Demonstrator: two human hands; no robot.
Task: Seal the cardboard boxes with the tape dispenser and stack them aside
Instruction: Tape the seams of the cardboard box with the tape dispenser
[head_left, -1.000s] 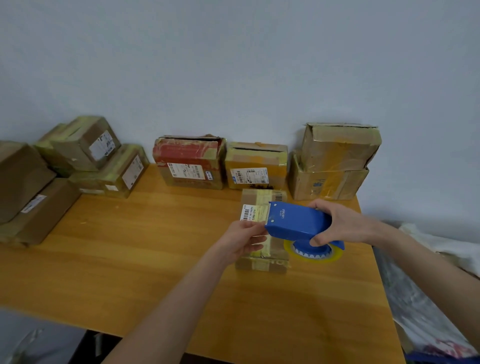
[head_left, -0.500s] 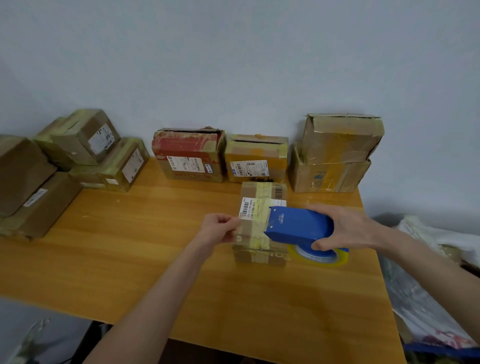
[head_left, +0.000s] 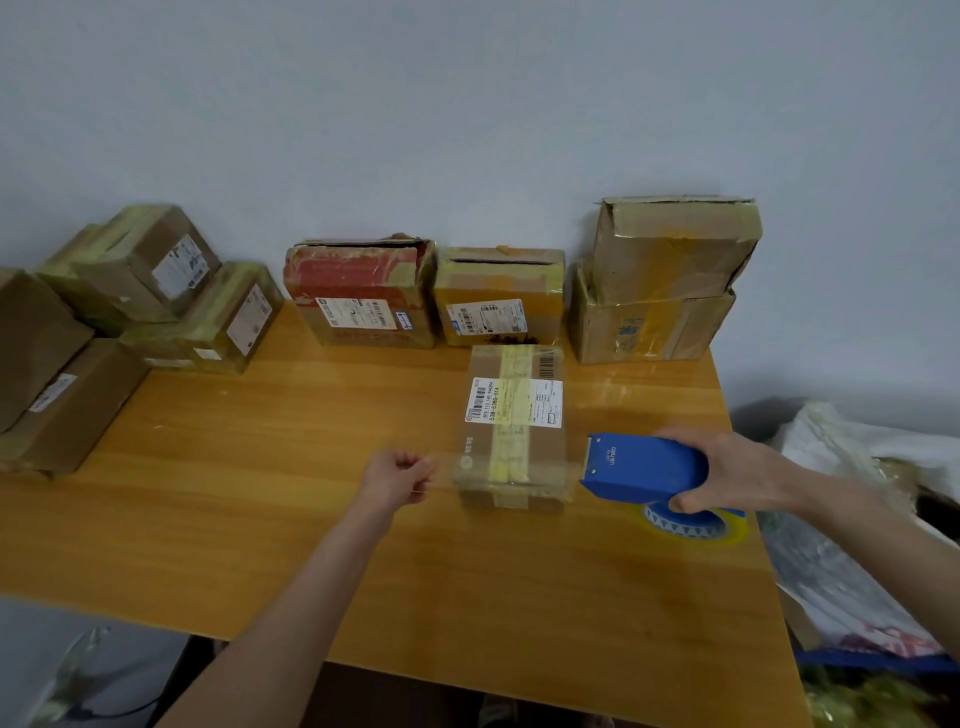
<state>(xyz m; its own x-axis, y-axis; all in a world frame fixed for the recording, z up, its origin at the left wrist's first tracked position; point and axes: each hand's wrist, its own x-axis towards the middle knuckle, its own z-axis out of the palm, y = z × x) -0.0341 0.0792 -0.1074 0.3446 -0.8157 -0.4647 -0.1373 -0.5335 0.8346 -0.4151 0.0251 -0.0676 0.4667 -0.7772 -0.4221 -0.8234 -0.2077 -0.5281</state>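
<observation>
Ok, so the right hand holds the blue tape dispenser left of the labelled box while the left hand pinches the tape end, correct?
Not quite: the head view shows the right hand holding the blue tape dispenser to the right of the labelled box, not left of it. The left hand does pinch the tape end, on the box's left.

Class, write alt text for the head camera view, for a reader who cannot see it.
A person's left hand pinches the end of clear tape stretched across a labelled cardboard box to the blue tape dispenser gripped by the right hand. The box sits on a wooden table, with more boxes along the wall behind.
</observation>
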